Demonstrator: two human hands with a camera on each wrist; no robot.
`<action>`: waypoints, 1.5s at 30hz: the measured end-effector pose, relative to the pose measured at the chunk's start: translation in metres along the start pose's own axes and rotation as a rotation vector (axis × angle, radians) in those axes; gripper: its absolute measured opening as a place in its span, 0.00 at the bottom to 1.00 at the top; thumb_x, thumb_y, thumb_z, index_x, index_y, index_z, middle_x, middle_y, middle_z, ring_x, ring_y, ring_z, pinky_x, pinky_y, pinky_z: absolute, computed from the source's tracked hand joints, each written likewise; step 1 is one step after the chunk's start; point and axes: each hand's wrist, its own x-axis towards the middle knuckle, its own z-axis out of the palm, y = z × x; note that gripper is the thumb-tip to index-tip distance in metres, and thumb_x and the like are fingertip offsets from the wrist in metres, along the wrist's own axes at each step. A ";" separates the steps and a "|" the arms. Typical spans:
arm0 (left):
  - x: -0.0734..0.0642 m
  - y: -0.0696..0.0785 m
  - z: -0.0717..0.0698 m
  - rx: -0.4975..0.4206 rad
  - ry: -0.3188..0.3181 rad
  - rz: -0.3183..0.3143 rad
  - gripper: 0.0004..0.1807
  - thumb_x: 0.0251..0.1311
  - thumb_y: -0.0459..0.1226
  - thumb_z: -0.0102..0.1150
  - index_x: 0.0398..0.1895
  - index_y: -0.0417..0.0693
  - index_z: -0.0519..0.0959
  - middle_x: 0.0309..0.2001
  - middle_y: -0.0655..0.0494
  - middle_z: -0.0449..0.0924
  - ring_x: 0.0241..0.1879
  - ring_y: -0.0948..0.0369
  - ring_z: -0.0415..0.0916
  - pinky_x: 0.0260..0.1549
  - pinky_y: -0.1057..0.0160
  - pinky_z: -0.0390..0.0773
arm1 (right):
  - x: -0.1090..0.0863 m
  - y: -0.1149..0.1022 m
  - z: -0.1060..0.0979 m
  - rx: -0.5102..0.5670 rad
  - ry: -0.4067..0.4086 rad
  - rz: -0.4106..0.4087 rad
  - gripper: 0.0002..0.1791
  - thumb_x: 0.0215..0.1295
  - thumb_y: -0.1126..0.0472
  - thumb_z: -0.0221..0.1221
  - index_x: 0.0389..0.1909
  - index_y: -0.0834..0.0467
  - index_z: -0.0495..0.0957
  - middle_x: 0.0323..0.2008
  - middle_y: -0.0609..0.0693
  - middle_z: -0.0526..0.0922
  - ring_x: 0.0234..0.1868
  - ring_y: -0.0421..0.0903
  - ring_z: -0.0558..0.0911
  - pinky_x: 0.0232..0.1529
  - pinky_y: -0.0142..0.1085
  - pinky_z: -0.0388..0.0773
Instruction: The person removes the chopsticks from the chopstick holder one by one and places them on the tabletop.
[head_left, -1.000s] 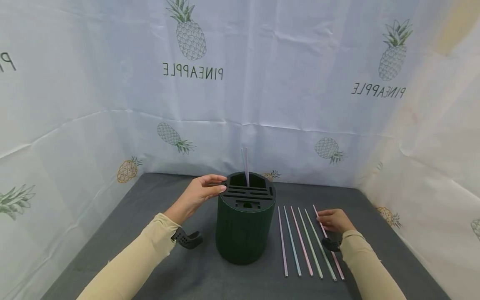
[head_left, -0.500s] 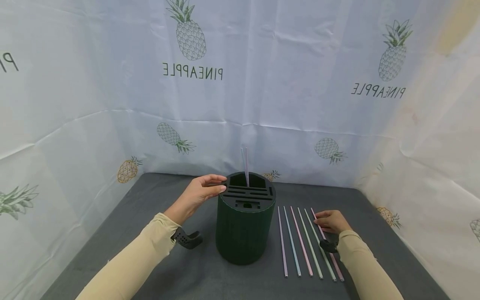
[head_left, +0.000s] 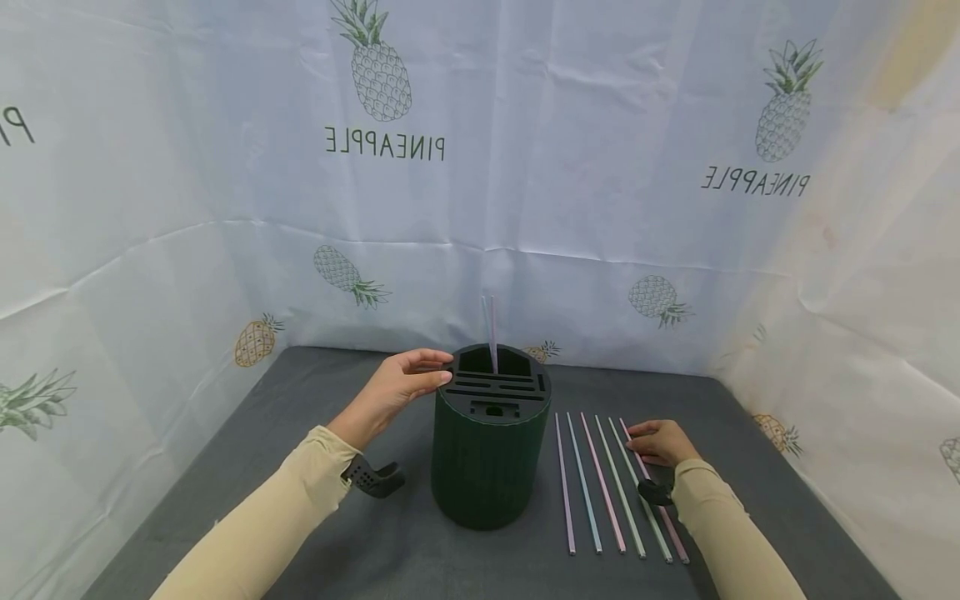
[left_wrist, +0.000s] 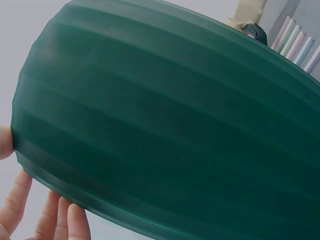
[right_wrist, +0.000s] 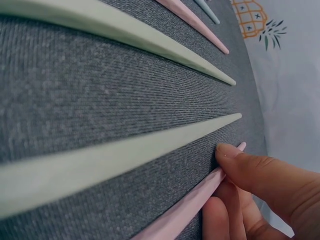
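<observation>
My right hand [head_left: 663,442] pinches the outermost pink chopstick [right_wrist: 185,210] near its thin end, thumb above and fingers curled beneath. That chopstick lies on or just above the dark cloth at the right of the row; I cannot tell whether it touches. Beside it lies a pale green chopstick [right_wrist: 120,157]. A dark green round utensil holder [head_left: 486,467] with a slotted black top stands upright in the middle. My left hand [head_left: 396,387] touches its upper left rim with extended fingers [left_wrist: 44,215]. Two thin chopsticks [head_left: 493,333] stand in the holder's rear compartment.
Several pastel chopsticks, including a blue chopstick [head_left: 585,483] and a purple chopstick [head_left: 565,483], lie side by side right of the holder. Dark grey cloth [head_left: 337,550] covers the table. White pineapple-print curtains [head_left: 525,192] hang behind and at both sides.
My right hand has shifted slightly left with the far end of the pink chopstick, closer to the neighbouring pale green one. My left hand and the holder have stayed in place.
</observation>
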 end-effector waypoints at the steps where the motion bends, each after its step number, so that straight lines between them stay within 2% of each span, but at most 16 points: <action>1: 0.000 0.000 0.000 0.000 -0.002 0.000 0.25 0.60 0.39 0.65 0.60 0.41 0.74 0.59 0.47 0.72 0.55 0.57 0.74 0.64 0.51 0.70 | 0.000 0.000 0.000 0.002 0.002 0.004 0.22 0.58 0.69 0.65 0.52 0.73 0.76 0.35 0.55 0.86 0.32 0.41 0.83 0.35 0.37 0.85; 12: 0.000 -0.002 0.000 0.003 -0.009 0.001 0.25 0.61 0.39 0.64 0.60 0.41 0.74 0.60 0.46 0.71 0.55 0.57 0.75 0.64 0.51 0.70 | 0.000 -0.001 -0.003 0.014 -0.029 0.017 0.26 0.58 0.67 0.66 0.55 0.75 0.72 0.40 0.59 0.85 0.36 0.43 0.84 0.40 0.42 0.85; 15: 0.000 -0.001 0.000 0.003 -0.007 -0.001 0.25 0.61 0.39 0.64 0.60 0.41 0.74 0.60 0.46 0.71 0.56 0.57 0.74 0.64 0.51 0.70 | -0.003 -0.010 -0.004 0.036 -0.026 0.016 0.27 0.60 0.66 0.64 0.57 0.75 0.71 0.44 0.63 0.84 0.40 0.46 0.85 0.43 0.44 0.84; 18: 0.000 -0.001 0.000 0.005 -0.005 -0.002 0.25 0.61 0.39 0.64 0.60 0.41 0.74 0.60 0.46 0.71 0.56 0.57 0.74 0.64 0.51 0.70 | -0.008 -0.026 -0.006 0.041 -0.033 -0.020 0.29 0.64 0.64 0.62 0.61 0.74 0.67 0.52 0.68 0.79 0.48 0.54 0.83 0.48 0.47 0.83; 21: 0.001 -0.001 0.000 0.008 0.000 -0.004 0.25 0.61 0.39 0.64 0.60 0.41 0.74 0.60 0.46 0.71 0.56 0.57 0.74 0.64 0.51 0.70 | -0.010 -0.048 -0.008 0.069 -0.035 -0.075 0.31 0.67 0.59 0.61 0.65 0.71 0.65 0.59 0.69 0.73 0.57 0.60 0.78 0.54 0.50 0.80; 24: 0.001 -0.001 0.000 0.011 0.001 -0.005 0.25 0.61 0.39 0.65 0.60 0.41 0.74 0.59 0.46 0.72 0.55 0.57 0.74 0.64 0.51 0.70 | -0.014 -0.075 -0.012 0.112 -0.045 -0.150 0.33 0.68 0.54 0.59 0.68 0.68 0.63 0.63 0.68 0.70 0.61 0.59 0.76 0.57 0.48 0.78; 29: 0.001 -0.001 0.000 0.012 -0.004 -0.001 0.25 0.61 0.40 0.64 0.60 0.41 0.74 0.59 0.47 0.72 0.55 0.58 0.75 0.64 0.51 0.70 | -0.027 -0.129 -0.020 0.255 -0.060 -0.289 0.35 0.70 0.52 0.57 0.70 0.65 0.60 0.65 0.61 0.67 0.52 0.38 0.80 0.55 0.35 0.80; 31: 0.001 0.000 -0.001 0.011 -0.007 0.001 0.25 0.61 0.39 0.64 0.60 0.41 0.74 0.58 0.47 0.73 0.54 0.58 0.75 0.64 0.51 0.70 | -0.034 -0.152 -0.020 0.335 -0.061 -0.341 0.35 0.69 0.52 0.58 0.70 0.64 0.61 0.63 0.55 0.69 0.49 0.33 0.79 0.52 0.30 0.80; 33: 0.001 0.000 -0.001 0.010 -0.007 0.002 0.25 0.61 0.39 0.64 0.60 0.41 0.74 0.59 0.47 0.73 0.55 0.58 0.75 0.64 0.51 0.70 | -0.041 -0.174 -0.019 0.408 -0.067 -0.397 0.34 0.68 0.53 0.58 0.70 0.63 0.61 0.60 0.50 0.71 0.49 0.34 0.79 0.50 0.28 0.80; 35: 0.001 0.000 -0.001 0.009 -0.008 0.003 0.26 0.61 0.40 0.65 0.60 0.41 0.74 0.59 0.46 0.72 0.55 0.57 0.75 0.65 0.50 0.69 | -0.049 -0.195 -0.014 0.461 -0.078 -0.452 0.33 0.68 0.54 0.59 0.70 0.62 0.63 0.57 0.46 0.72 0.52 0.38 0.79 0.50 0.28 0.80; 37: 0.001 0.001 -0.002 0.008 -0.006 0.002 0.26 0.60 0.40 0.65 0.60 0.41 0.74 0.59 0.46 0.72 0.55 0.57 0.74 0.65 0.50 0.69 | -0.055 -0.215 -0.007 0.492 -0.087 -0.499 0.31 0.67 0.56 0.60 0.68 0.62 0.65 0.56 0.45 0.73 0.53 0.42 0.78 0.50 0.28 0.80; 40: 0.001 0.001 -0.002 0.012 -0.007 0.000 0.26 0.60 0.40 0.65 0.60 0.42 0.74 0.59 0.46 0.72 0.56 0.56 0.74 0.65 0.50 0.69 | -0.061 -0.240 0.008 0.503 -0.112 -0.568 0.28 0.67 0.58 0.60 0.66 0.62 0.67 0.55 0.49 0.74 0.55 0.46 0.78 0.52 0.31 0.80; 45: 0.001 -0.001 -0.001 0.021 -0.007 -0.003 0.26 0.60 0.40 0.65 0.60 0.42 0.74 0.59 0.47 0.72 0.55 0.57 0.74 0.64 0.51 0.70 | -0.061 -0.267 0.038 0.484 -0.146 -0.612 0.23 0.66 0.62 0.61 0.61 0.61 0.71 0.53 0.53 0.74 0.55 0.49 0.78 0.54 0.36 0.80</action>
